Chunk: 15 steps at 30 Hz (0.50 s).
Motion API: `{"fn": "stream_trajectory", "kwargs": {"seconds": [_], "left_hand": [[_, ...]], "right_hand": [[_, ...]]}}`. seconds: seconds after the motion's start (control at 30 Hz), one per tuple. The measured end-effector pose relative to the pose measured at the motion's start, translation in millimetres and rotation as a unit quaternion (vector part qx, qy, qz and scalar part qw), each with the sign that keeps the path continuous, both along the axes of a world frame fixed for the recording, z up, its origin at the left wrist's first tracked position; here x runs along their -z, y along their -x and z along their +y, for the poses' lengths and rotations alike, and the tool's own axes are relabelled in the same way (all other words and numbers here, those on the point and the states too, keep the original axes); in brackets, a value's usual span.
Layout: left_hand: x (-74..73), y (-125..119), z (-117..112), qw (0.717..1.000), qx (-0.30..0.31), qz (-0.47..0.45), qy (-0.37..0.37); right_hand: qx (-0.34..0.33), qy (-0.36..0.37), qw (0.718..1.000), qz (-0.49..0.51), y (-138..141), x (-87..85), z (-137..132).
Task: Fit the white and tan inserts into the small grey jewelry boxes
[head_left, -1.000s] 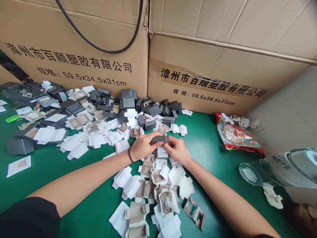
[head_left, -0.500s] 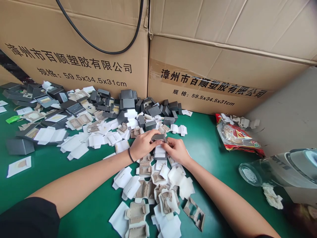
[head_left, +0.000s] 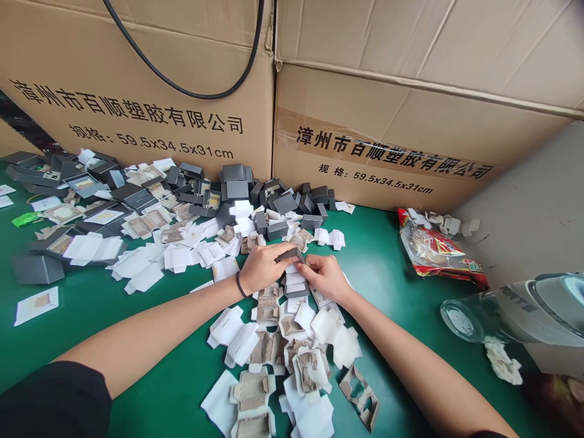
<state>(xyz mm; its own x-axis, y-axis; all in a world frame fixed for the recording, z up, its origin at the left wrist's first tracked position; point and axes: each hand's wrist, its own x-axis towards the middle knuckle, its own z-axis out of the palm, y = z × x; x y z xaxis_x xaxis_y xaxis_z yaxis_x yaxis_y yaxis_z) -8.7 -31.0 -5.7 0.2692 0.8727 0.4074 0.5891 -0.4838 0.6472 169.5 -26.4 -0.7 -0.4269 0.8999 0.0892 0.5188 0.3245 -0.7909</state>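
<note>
Being pinched by the left hand (head_left: 261,268), thumb against curled fingers, a small dark box (head_left: 288,255) is being held tilted near strewn inserts (head_left: 254,389). Its right end is being touched by the right hand (head_left: 327,277), fingers bent; whether anything is being grasped there cannot be told. Much of the box is being covered by the fingers, and a clear bottle (head_left: 515,313) is being cut off at the right.

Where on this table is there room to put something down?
Bare green tabletop shows between the right forearm, red packet and bottle; another patch lies between the left forearm and flat white card. Crowded: between the forearms, with cardboard inserts, and along the left carton, with dark grey boxes.
</note>
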Motion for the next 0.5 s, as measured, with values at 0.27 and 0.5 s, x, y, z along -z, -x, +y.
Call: {"fn": "stream_trajectory", "kwargs": {"seconds": [0.27,0.5], "left_hand": [[-1.8,0.4,-0.4,1.0,0.019,-0.004,0.007],[-2.3,0.9,1.0,0.998,0.023,-0.036,0.046]], "right_hand": [[0.011,-0.01,1.0,-0.008,0.7,0.8,0.0],[0.0,-0.016,1.0,-0.01,-0.8,4.0,0.8]]}}
